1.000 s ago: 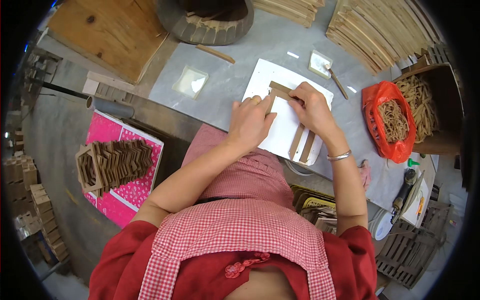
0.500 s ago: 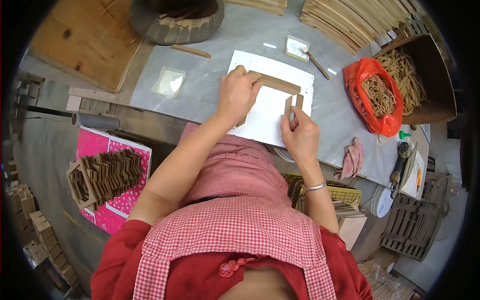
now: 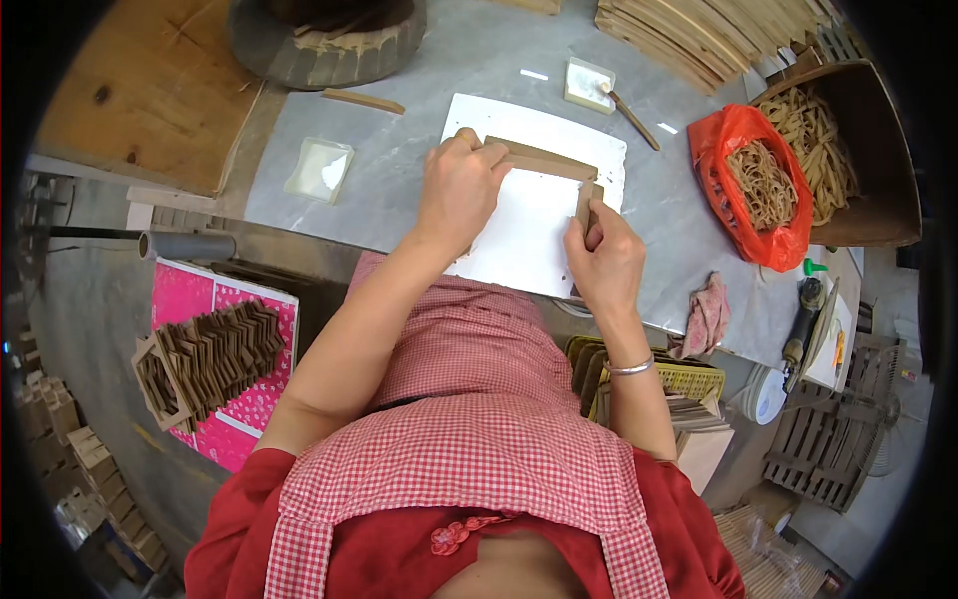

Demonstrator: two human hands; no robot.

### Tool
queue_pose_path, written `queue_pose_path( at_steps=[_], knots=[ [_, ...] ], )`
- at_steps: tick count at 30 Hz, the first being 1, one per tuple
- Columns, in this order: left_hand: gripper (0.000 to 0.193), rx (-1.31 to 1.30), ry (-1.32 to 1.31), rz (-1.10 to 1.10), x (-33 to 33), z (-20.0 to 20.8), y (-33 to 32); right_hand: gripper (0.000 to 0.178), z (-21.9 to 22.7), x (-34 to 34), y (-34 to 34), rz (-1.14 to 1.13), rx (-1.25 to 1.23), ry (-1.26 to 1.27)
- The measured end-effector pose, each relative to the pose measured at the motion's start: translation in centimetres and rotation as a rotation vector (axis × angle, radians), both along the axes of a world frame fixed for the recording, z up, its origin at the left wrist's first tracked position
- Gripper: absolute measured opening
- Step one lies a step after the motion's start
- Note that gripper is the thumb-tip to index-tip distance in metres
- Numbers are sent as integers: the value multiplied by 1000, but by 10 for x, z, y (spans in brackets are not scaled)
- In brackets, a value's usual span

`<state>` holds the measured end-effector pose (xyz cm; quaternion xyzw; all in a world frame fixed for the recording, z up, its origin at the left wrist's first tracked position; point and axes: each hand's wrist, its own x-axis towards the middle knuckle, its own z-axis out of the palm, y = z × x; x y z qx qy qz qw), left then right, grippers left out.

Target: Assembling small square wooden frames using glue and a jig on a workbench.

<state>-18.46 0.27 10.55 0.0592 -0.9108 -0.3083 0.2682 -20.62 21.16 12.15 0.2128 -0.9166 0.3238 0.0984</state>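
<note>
A long brown wooden strip (image 3: pixel 544 160) stands on edge across a white board (image 3: pixel 524 225) on the grey table. My left hand (image 3: pixel 461 190) is closed around its left end, and the fingers hide that corner. At the right end, my right hand (image 3: pixel 607 252) pinches a shorter wooden strip (image 3: pixel 586 200) between thumb and fingers. The two strips meet there at roughly a right angle; whether they are joined cannot be seen. Part of the shorter strip lies behind my fingers.
Shallow dishes of white stuff (image 3: pixel 321 170) (image 3: pixel 589 84) flank the board, the right one with a brush (image 3: pixel 635 121). A red bag of rubber bands (image 3: pixel 753 185) sits beside a cardboard box (image 3: pixel 888 160). A loose strip (image 3: pixel 363 101), pink cloth (image 3: pixel 708 314) and stacked frames (image 3: pixel 215 357) lie around.
The shorter strip in my right hand has closed up against the piece at the long strip's right end, where a gap showed before. My left hand stays at the other end.
</note>
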Motion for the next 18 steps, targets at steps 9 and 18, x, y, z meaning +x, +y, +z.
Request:
queue_pose_path(
  at_steps=[9, 18],
  knots=[
    [23, -39, -95, -49, 2, 8, -9, 29, 1, 6, -1, -12, -17, -39],
    [23, -60, -113, -74, 0, 11, -12, 32, -2, 12, 1, -28, -54, -50]
  ],
)
